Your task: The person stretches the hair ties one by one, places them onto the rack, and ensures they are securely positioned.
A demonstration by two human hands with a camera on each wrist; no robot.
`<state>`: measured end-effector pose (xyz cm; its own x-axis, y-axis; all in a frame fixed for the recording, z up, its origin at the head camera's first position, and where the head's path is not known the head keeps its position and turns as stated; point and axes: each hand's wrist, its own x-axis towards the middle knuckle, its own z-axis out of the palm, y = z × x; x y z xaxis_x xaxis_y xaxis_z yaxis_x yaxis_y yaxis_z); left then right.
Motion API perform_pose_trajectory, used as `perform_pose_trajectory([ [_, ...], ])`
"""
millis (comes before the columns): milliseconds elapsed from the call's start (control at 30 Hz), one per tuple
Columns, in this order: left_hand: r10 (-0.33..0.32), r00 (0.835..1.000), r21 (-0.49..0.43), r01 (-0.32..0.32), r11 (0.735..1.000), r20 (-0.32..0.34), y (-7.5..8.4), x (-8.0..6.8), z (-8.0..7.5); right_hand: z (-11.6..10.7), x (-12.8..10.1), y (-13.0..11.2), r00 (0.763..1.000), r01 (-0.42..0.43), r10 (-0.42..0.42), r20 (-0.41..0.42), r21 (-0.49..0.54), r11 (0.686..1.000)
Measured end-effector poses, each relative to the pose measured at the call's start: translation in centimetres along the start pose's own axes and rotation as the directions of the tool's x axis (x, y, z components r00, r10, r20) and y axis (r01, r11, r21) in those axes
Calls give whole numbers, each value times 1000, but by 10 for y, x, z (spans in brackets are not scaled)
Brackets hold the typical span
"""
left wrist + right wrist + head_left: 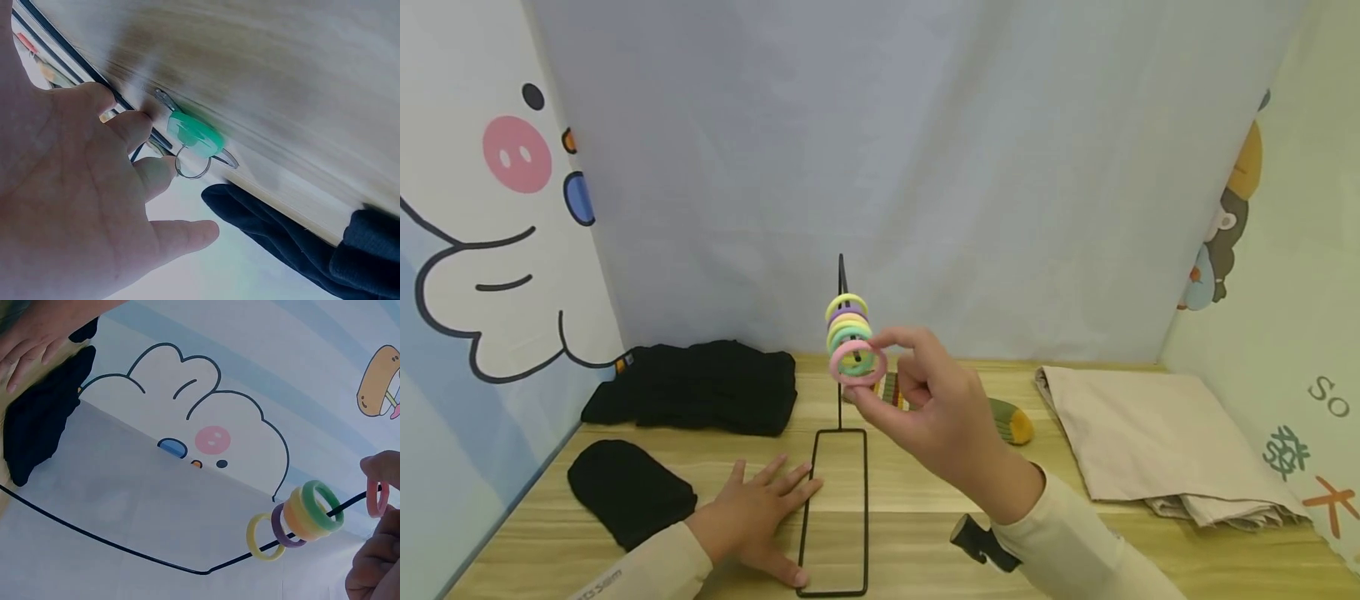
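My right hand pinches a pink ring between thumb and index finger at the near end of a black wire stand. In the right wrist view the arm's tip meets the pink ring; whether it passes through, I cannot tell. Several rings hang behind it: green, yellow-orange, purple and yellow. With fingers spread, my left hand rests at the left side of the stand's base, fingertips and thumb at the wire. Keys with a green fob lie near that hand's fingers in the left wrist view.
Black folded cloth lies at the back left, with a smaller black cloth piece in front. A green and yellow sock lies behind my right wrist. Folded beige cloth sits at the right. Printed fabric walls enclose the table.
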<state>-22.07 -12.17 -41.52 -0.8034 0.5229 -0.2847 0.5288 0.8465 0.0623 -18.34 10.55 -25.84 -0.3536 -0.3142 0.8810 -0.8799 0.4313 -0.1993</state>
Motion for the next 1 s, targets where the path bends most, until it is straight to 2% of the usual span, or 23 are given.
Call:
perform_pose_trajectory([
  [200, -8, 1000, -2, 8, 1000, 1, 0, 0, -1, 1, -4, 8, 996, -73, 76, 49, -51, 996],
  [533, -16, 1000, -13, 16, 1000, 8, -1, -2, -2, 2, -22, 23, 991, -116, 116, 63, -13, 993],
  [700, -5, 1000, -20, 5, 1000, -10, -1, -4, -2, 3, -37, 32, 973, -211, 210, 98, -3, 977],
  [867, 1, 1000, -40, -2, 999, -15, -2, -3, -5, 3, -54, 45, 922, -359, 357, 148, -15, 933],
  [933, -3, 1000, -48, 3, 999, -9, -1, -3, -7, 4, -64, 51, 883, -429, 428, 194, -36, 902],
  [1000, -2, 1000, -58, 1, 998, -17, -1, -3, -8, 5, -75, 58, 830, -488, 493, 261, -87, 868],
])
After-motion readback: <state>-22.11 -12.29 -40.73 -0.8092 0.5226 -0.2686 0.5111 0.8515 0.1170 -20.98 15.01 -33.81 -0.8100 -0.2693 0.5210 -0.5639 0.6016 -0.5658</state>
